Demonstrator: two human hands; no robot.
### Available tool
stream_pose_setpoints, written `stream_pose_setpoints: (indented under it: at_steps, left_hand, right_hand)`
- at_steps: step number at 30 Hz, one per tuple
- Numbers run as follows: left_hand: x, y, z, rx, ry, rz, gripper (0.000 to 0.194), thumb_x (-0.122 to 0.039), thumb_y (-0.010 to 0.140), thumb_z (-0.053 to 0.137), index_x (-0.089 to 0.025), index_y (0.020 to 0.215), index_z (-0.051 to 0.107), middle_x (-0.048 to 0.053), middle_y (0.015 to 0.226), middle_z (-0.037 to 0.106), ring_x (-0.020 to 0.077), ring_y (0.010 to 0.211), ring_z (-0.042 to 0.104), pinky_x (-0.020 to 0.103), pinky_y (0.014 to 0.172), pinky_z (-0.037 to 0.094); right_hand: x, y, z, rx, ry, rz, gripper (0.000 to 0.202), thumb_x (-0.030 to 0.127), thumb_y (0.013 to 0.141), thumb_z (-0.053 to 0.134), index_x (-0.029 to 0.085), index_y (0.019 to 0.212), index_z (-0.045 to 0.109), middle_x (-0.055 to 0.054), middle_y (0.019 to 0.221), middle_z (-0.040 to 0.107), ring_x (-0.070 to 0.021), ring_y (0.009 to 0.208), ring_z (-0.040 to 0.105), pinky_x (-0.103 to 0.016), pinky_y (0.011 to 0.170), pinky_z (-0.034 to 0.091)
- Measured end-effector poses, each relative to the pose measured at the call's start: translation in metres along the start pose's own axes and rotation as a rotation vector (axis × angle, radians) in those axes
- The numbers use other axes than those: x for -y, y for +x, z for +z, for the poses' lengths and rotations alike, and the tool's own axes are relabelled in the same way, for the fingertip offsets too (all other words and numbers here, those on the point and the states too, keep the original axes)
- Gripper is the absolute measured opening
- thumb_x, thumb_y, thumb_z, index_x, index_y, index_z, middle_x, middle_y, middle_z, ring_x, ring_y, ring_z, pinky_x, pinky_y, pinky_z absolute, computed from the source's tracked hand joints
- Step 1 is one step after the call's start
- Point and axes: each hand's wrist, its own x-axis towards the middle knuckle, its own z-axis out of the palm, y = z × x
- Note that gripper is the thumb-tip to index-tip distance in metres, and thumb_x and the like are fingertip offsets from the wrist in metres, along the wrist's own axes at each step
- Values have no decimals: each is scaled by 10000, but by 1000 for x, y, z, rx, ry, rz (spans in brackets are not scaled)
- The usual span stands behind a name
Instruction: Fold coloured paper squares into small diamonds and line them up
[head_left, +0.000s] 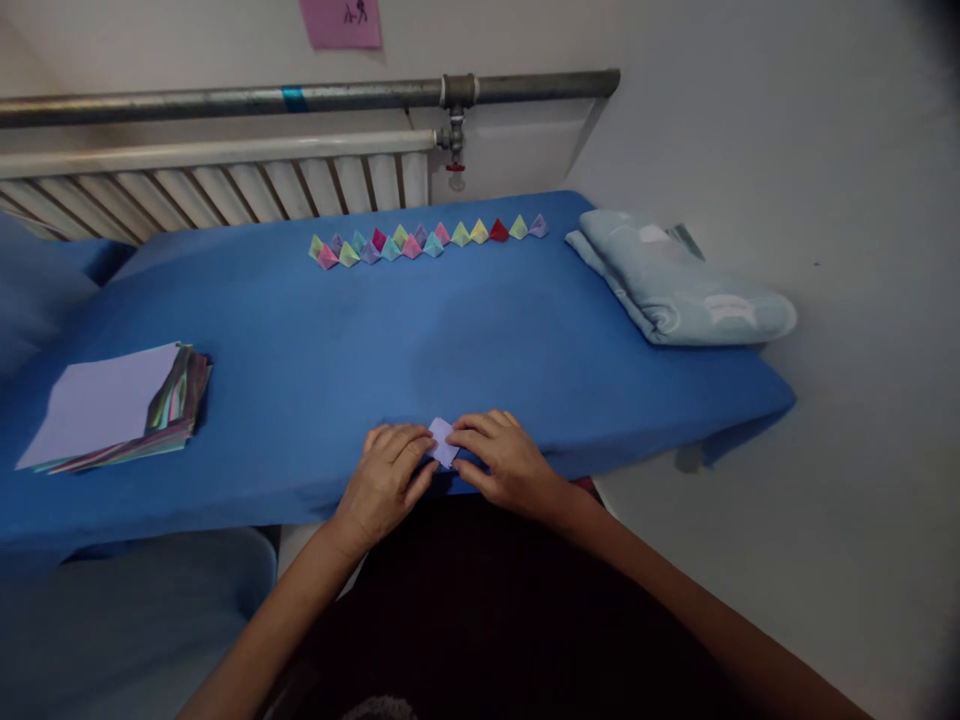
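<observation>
A small lilac square of folded paper lies corner-up at the near edge of the blue-covered table. My left hand grips its left side, fingertips on top and thumb at the lower edge. From the other side my right hand holds it, with the index finger on the upper right edge and the thumb close to the lower right edge. The fingertips hide the paper's left and right corners.
Several folded paper pieces in many colours stand in rows along the far side. A stack of coloured paper sheets lies at the left. At the right end rests a folded light-blue blanket. A radiator stands behind the table.
</observation>
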Motion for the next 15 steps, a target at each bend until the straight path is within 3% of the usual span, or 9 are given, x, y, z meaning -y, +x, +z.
stream_pose_setpoints:
  at_steps: [15]
  left_hand:
    - [-3, 3, -2, -41, 60, 30, 117, -205, 901, 548, -176, 1007, 587, 77, 1026, 683, 217, 965, 617, 412, 876, 428]
  right_hand:
    - [1, -3, 4, -64, -15, -10, 218, 211, 828, 607, 168, 1040, 626, -69, 1052, 667, -207, 883, 532, -349, 811, 372]
